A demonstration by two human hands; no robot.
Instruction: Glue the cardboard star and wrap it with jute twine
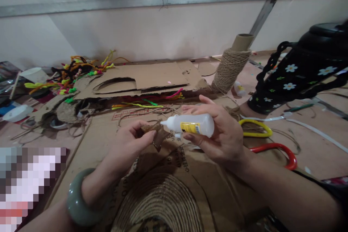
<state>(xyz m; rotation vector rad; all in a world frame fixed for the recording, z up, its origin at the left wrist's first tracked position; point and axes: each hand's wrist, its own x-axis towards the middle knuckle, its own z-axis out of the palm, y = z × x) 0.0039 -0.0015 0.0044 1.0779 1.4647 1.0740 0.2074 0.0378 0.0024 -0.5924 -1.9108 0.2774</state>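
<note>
My left hand [133, 137] pinches a small brown star-shaped piece [160, 138] with a glittery edge. In my right hand [223, 134] is a white squeeze glue bottle [201, 125] with a yellow label, tipped on its side. Its narrow nozzle points left and meets or nearly meets the star; I cannot tell if they touch. Below both hands, a coil of twine [165, 192] laid in curved rows rests on the printed cardboard [89, 159].
A twine spool [232, 65] leans at the back beside a black flowered bottle [301, 69]. Scissors with red [288, 154] and yellow [261, 127] handles lie right. Cut cardboard [157, 74] and colourful pipe cleaners [78, 67] lie behind. A white lid [17, 113] sits left.
</note>
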